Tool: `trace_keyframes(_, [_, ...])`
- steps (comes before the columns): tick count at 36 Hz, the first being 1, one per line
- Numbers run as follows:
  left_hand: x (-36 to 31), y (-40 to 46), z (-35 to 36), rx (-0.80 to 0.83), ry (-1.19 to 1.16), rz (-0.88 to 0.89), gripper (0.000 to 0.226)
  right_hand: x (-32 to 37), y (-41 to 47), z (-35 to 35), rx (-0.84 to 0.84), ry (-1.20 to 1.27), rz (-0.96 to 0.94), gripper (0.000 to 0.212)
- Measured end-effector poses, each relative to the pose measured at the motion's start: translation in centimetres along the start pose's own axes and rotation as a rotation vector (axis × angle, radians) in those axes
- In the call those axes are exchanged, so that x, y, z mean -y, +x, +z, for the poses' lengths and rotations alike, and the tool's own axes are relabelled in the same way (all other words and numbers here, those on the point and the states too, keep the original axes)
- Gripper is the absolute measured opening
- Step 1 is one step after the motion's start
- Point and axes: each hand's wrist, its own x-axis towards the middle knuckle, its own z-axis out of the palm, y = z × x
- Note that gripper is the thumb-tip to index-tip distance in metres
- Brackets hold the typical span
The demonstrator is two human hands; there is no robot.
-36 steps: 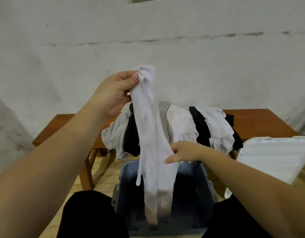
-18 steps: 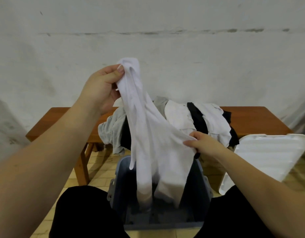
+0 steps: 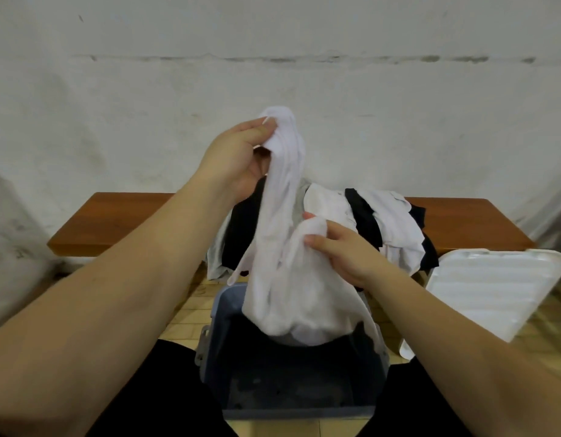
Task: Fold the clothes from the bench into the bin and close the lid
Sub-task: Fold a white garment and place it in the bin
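Note:
A white garment [image 3: 285, 279] hangs between my hands above the open blue-grey bin [image 3: 219, 348]. My left hand [image 3: 238, 159] pinches its top end, raised at chest height. My right hand [image 3: 342, 253] grips a bunched fold of it lower and to the right. The garment's lower part sags over the bin's far rim. Behind it, a pile of white, black and grey clothes [image 3: 386, 225] lies on the wooden bench [image 3: 121, 222]. The white bin lid [image 3: 490, 291] rests tilted to the right of the bin.
A white plastered wall [image 3: 304, 74] stands right behind the bench. The floor [image 3: 190, 313] has yellowish tiles. My legs in black trousers [image 3: 140, 398] flank the bin on both sides.
My left hand has come down and toward the centre with the garment's top. My right hand has gathered more cloth and lifted it, so the garment hangs shorter and bunched.

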Motion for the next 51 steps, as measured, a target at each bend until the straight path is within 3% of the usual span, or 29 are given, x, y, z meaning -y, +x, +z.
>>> trace_keyframes(3, [0.5, 0.7, 1.4, 0.030, -0.048, -0.038, 0.031, 1.1, 0.5, 1.8, 0.064, -0.008, 0.010, 0.044])
trace_keyframes(9, [2.5, 0.7, 0.7, 0.125, -0.015, -0.090, 0.031, 1.6, 1.1, 2.1, -0.039, 0.060, -0.043, 0.032])
trace_keyframes(16, [10.0, -3.5, -4.1, 0.133, 0.604, -0.153, 0.091, 2.9, 1.0, 0.4, -0.198, 0.389, -0.116, 0.022])
trace_keyframes(19, [13.0, -4.8, -5.3, 0.239, 0.791, -0.213, 0.099, 3.1, 1.4, 0.0, -0.247, 0.443, -0.100, 0.031])
trace_keyframes(25, [14.7, -4.3, -6.5, 0.171, 0.757, -0.286, 0.061, 3.8, 1.2, -0.5, -0.183, 0.492, -0.108, 0.038])
trace_keyframes(31, [13.9, -4.0, -7.2, 0.143, 0.917, -0.242, 0.016, 4.4, 0.4, -2.4, -0.161, 0.465, -0.137, 0.036])
trace_keyframes(35, [12.4, -4.3, -7.9, 0.011, 0.831, -0.158, 0.011, 4.7, -0.1, -4.2, -0.229, 0.375, -0.140, 0.043])
trace_keyframes(40, [9.7, -3.8, -8.6, -0.140, 0.303, -0.199, 0.014, 4.5, -0.6, -6.4, -0.312, 0.053, -0.079, 0.030])
trace_keyframes(42, [8.8, -3.4, -8.8, -0.165, 0.205, -0.198, 0.019, 4.3, -0.9, -7.3, -0.332, -0.098, -0.033, 0.028])
trace_keyframes(47, [6.7, -2.9, -9.4, -0.210, 0.167, -0.171, 0.014, 4.3, -1.9, -9.0, -0.468, -0.304, 0.006, 0.005])
trace_keyframes(51, [5.6, -2.3, -11.0, -0.273, 0.158, -0.167, 0.022, 4.0, -1.9, -11.1, -0.571, -0.371, 0.065, 0.015])
